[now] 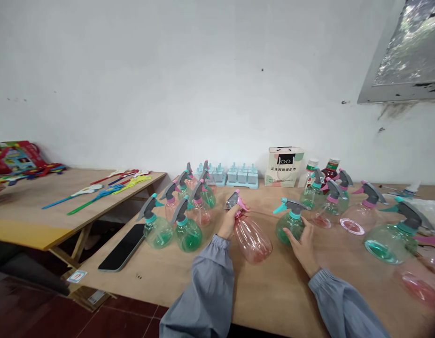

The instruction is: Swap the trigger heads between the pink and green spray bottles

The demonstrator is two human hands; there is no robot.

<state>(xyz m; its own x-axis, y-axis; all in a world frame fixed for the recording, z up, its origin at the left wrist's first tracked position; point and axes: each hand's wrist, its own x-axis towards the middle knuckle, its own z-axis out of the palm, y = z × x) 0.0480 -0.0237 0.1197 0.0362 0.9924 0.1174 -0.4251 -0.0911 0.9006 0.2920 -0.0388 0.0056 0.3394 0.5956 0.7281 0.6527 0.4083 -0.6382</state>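
My left hand (229, 222) is closed round the neck of a pink spray bottle (253, 238), which tilts with its grey and pink head toward the upper left. My right hand (304, 241) grips the round body of a green spray bottle (286, 225) from the right, thumb across its front. This bottle is nearly upright, its turquoise nozzle pointing left. Left of my left hand stands a group of pink and green spray bottles, among them a green one (188, 234) at the front. More stand to the right, including a pink bottle (358, 217) and a green bottle (392, 241).
A black phone (122, 249) lies near the table's left edge. Along the wall stand light-blue ice-pop moulds (242, 176), a paper bag (283, 169) and a dark red bottle (330, 170). Another table (48, 220) on the left holds colourful hand-shaped sticks (97, 199).
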